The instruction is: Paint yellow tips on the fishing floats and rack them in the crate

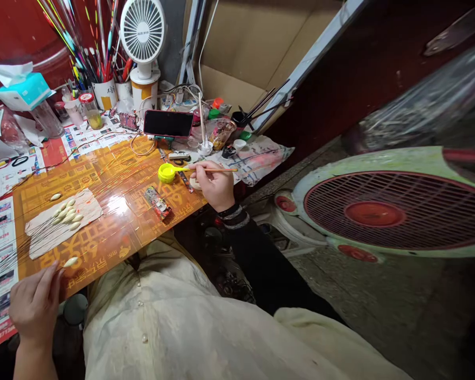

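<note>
Hovering half-open at lower left, the left hand (pixel 34 307) holds nothing visible, its fingertips just beside a pale seed-shaped piece (pixel 70 262); farther up at centre, the right hand (pixel 212 186) pinches a thin wooden paintbrush (pixel 217 170), its tip in a yellow cap (pixel 167 172).

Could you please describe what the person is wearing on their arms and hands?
The right hand is bare, and its forearm has a black sleeve, with a dark band and a grey patterned bracelet at the wrist. The left hand is also bare, with no sleeve showing. A cream garment with pearl-like buttons lies below.
</note>
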`<state>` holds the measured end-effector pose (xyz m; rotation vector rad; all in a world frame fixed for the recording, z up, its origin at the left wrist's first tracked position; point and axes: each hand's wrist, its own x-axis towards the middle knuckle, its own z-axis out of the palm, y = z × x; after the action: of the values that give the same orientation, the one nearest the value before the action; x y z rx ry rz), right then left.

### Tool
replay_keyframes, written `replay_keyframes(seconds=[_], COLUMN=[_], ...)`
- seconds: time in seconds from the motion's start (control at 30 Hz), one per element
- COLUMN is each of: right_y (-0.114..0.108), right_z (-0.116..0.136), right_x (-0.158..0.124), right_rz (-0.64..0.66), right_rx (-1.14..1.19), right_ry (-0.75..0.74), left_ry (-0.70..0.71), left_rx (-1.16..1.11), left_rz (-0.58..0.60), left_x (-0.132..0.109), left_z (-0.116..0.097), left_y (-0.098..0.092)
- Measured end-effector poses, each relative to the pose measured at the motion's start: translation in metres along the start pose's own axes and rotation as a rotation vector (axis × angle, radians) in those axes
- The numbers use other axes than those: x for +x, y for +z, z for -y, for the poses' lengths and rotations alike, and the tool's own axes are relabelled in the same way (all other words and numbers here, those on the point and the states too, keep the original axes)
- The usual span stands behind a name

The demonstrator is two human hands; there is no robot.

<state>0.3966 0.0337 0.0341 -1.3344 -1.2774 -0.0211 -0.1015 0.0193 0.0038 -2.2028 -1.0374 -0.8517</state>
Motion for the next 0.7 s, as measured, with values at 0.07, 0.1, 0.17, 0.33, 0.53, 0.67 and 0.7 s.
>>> replay_keyframes(seconds=[0.07,0.1,0.17,0.33,0.53,0.67,0.7], right_y=[0.005,0.009,0.016,0.032,0.037,0.033,0.031], right_z=[-0.001,-0.002,-0.006,-0.017,-0.021,-0.019,-0.018], right_x=[0.005,0.007,0.012,0.021,0.023,0.020,0.019], right_rz=[0.035,0.053,0.081,0.103,0.117,0.107,0.106], right_rx=[-0.026,-0.040,-0.075,-0.180,-0.172,-0.184,-0.176], right_ry=[0.000,-0.009,-0.044,-0.113,-0.135,-0.136,-0.127], left_ry=[0.020,0.025,0.022,0.005,-0.004,-0.007,-0.008], left_rx=[0.006,0.005,0.003,-0.006,-0.020,-0.024,-0.025], left_rz=[-0.015,-0.018,-0.019,-0.009,-0.019,-0.021,-0.023], left_x=[0.001,0.001,0.001,0.001,0.002,0.002,0.002], left_z=[0.000,0.000,0.000,-0.002,-0.003,-0.003,-0.003], left_y=[0.000,-0.001,-0.001,-0.002,-0.001,-0.001,-0.001])
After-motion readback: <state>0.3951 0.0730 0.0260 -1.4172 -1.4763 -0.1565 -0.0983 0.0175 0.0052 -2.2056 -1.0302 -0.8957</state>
